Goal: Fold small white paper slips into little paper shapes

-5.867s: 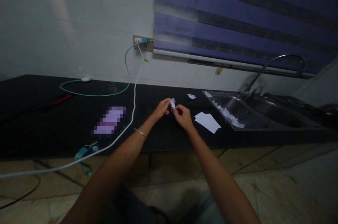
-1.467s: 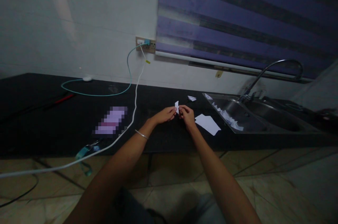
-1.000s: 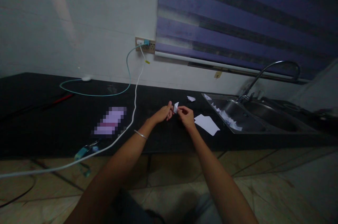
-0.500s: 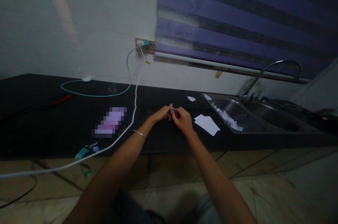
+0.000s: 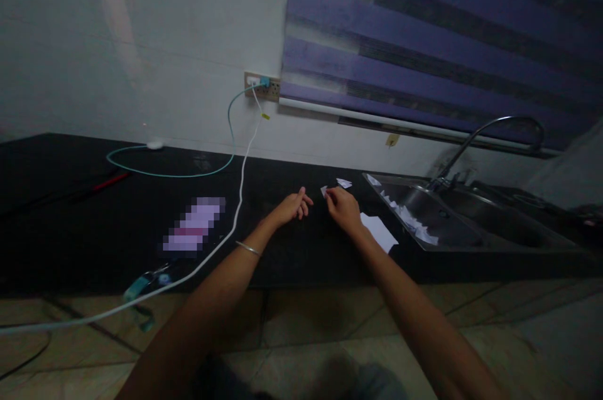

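Observation:
My right hand (image 5: 344,208) pinches a small folded piece of white paper (image 5: 323,191) at its fingertips, just above the dark countertop (image 5: 277,180). To its left, my left hand (image 5: 293,206) has loosely bent fingers, set apart, and holds nothing. A silvery bangle (image 5: 248,248) circles the left wrist. Just behind my right hand lies a folded paper bundle (image 5: 344,183). White paper sheets (image 5: 380,233) rest on the counter, partly covered by my right forearm.
Folded paper pieces (image 5: 409,220) line the left rim of the metal sink (image 5: 426,205), beneath a curved faucet (image 5: 490,124). A white cable (image 5: 241,189) crosses the counter from the wall socket (image 5: 271,89). Left of it lies a blurred-out pinkish item (image 5: 195,224).
My right hand has moved away from my left, to the right towards the folded bundle, carrying the folded paper. My left hand has let go of that paper and stays nearly in place.

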